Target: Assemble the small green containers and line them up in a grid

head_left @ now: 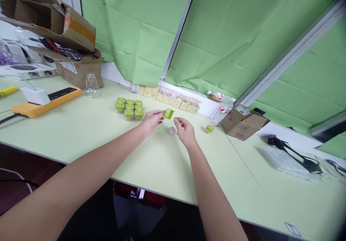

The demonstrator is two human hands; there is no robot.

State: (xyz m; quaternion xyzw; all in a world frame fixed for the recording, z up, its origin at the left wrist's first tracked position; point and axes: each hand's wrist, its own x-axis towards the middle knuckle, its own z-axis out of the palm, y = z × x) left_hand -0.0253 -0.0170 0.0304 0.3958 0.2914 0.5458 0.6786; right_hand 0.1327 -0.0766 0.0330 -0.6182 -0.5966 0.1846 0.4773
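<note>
My left hand [151, 122] pinches a green square lid [169, 114] by its edge, tilted so that its hollow inside shows. Just right of the lid is my right hand [185, 130], its fingers curled and thumb close to the fingertips; whether anything small is between them I cannot make out. A small pale round disc [172, 130] is below the lid, between the hands. Partly hidden behind my left fingers is a clear cup [160, 124]. Left of my hands, several small clear containers with green lids [129, 112] stand grouped. One similar green-lidded container [209, 129] stands alone to the right.
Small cardboard boxes [169, 97] line the wall edge. A clear bottle [222, 112] and a carton [242, 122] are at right. At left are an orange power strip [45, 104], a glass jar [92, 85] and stacked cardboard boxes [81, 69]. The table's front edge [154, 190] is below my arms.
</note>
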